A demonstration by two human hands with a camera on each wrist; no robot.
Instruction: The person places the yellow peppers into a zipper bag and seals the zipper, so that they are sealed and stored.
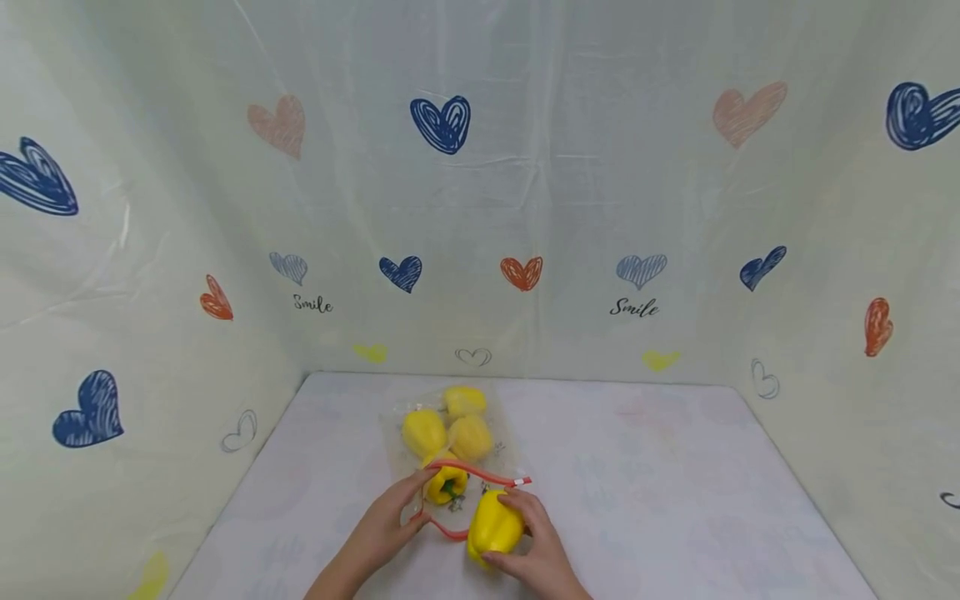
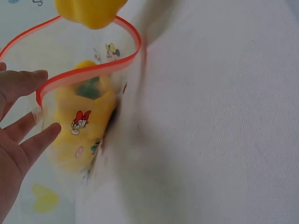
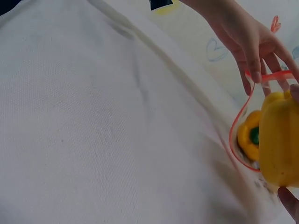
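One pepper [image 1: 493, 525], gripped by the right hand [image 1: 544, 552], should enter from four o'clock while the left hand [image 1: 387, 520], holding the bag's rim [image 2: 96, 69] at nine, spreads it.

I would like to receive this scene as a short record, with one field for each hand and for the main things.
Container: clear plastic bag with red rim, mouth open
Contents: four yellow bell peppers
Right hand: holds another yellow bell pepper at the mouth
Left hand: touches the rim's left side
Surface: white table
Backdrop: pale sheet printed with coloured hearts
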